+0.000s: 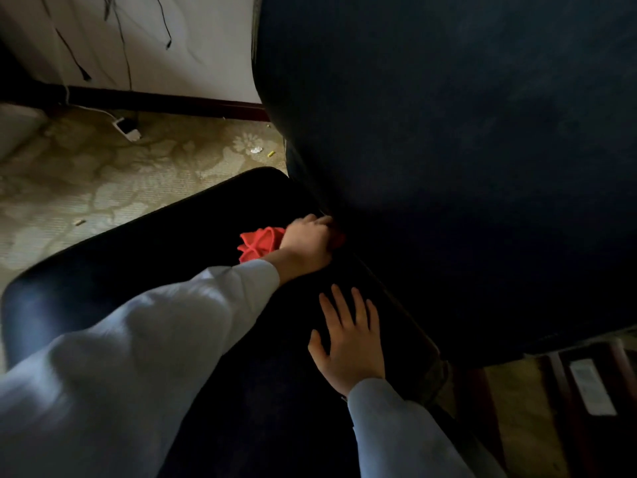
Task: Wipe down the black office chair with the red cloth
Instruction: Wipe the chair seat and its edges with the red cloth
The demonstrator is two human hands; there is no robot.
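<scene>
The person leans over the black office chair (113,270), which fills most of the view. Its seat (193,232) runs from near left to the far middle, and its backrest (448,150) rises as a dark wall on the right. The left hand (306,243), reaching out of a pale blue sleeve (138,339), is curled around the red cloth (259,243). The bunched cloth spills out on the hand's left side and lies on the far part of the seat. The knuckles sit right at the join of seat and backrest and seem to touch the backrest, though that corner is too dark to be sure.

The right hand (348,339) lies nearer, flat on the seat with its fingers straight and slightly spread, holding nothing. It is close to the left wrist but apart from it.

Beyond the chair on the left is a patterned carpet (103,188) with a white plug block (127,130) and a small yellow scrap (271,153) on it. Dark cables (122,39) hang down the pale wall (193,46) above a dark skirting board (165,100).
</scene>
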